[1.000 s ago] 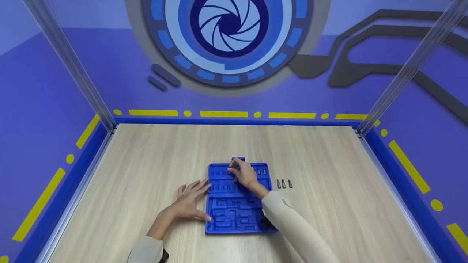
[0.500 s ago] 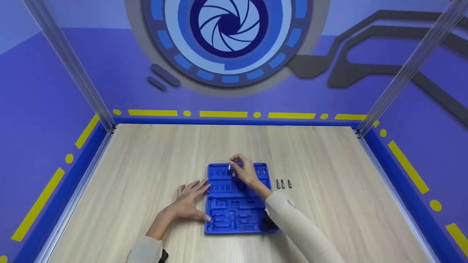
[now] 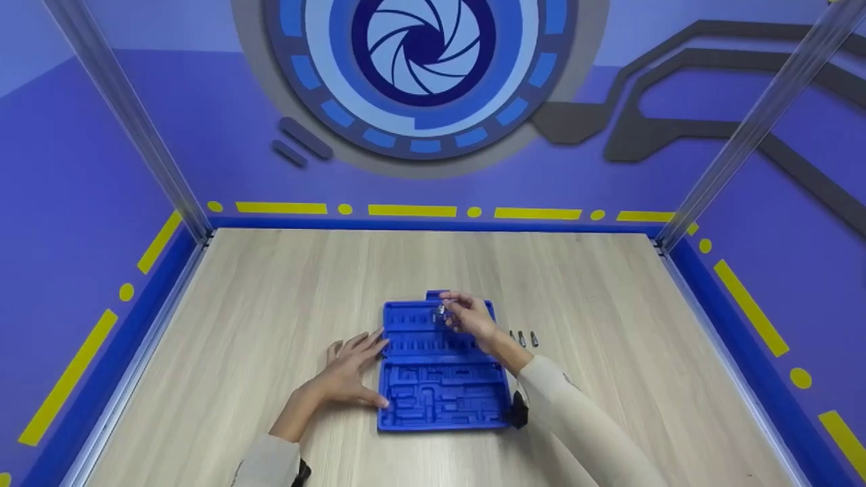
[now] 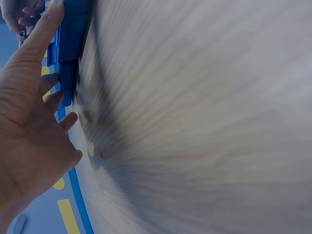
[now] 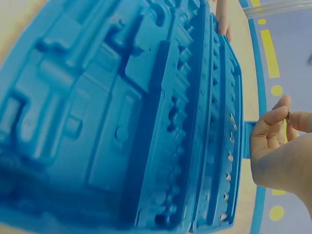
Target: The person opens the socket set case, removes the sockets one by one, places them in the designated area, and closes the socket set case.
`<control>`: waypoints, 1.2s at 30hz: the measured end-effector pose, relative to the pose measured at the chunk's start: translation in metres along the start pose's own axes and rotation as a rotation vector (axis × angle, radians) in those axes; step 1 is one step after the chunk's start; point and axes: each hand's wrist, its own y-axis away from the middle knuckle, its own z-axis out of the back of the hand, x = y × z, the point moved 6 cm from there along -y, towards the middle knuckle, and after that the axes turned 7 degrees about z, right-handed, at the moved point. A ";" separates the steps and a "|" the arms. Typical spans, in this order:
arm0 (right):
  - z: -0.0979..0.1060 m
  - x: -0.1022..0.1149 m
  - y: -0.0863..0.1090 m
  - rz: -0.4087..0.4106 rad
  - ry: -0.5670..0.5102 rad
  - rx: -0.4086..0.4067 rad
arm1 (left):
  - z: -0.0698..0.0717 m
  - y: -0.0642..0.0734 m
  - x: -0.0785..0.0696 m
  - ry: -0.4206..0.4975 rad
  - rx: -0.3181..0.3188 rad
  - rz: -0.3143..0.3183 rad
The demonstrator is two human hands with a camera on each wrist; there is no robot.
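A blue moulded tool case (image 3: 443, 429) lies unfolded on the table, its trays full of shaped recesses. My left hand (image 3: 346, 375) is spread along the case's left side, thumb and fingertips at its edge. Over the upper tray, my right hand (image 3: 470, 316) pinches a small silver metal bit (image 3: 441, 310) between thumb and fingers. The bit also shows in the left wrist view, as a small shiny bit end (image 4: 22, 35). Several bits (image 5: 230, 156) sit in a row in the far tray in the right wrist view. My right hand hides part of that row in the head view.
Three loose bits (image 3: 522, 339) lie on the wooden table (image 3: 609, 379) to the right of the case, one partly behind my right wrist. A latch tab (image 3: 436, 295) sticks out from the case's far edge. Blue panels (image 3: 433, 193) surround the table.
My right hand has lifted from the upper tray's row and shifted slightly right, with the silver bit now showing at its fingertips. My left hand stays at the case's edge.
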 end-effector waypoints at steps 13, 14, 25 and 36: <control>0.036 -0.009 0.013 -0.147 -0.201 0.004 | 0.000 -0.001 -0.001 -0.001 -0.003 -0.003; 0.039 -0.010 0.013 -0.153 -0.208 0.003 | 0.000 -0.001 -0.001 0.000 -0.003 -0.003; 0.062 -0.014 0.020 -0.175 -0.258 -0.003 | -0.001 -0.001 -0.002 0.012 0.001 -0.004; 0.079 -0.013 0.027 -0.119 -0.165 0.114 | 0.000 0.000 -0.002 0.003 0.017 -0.011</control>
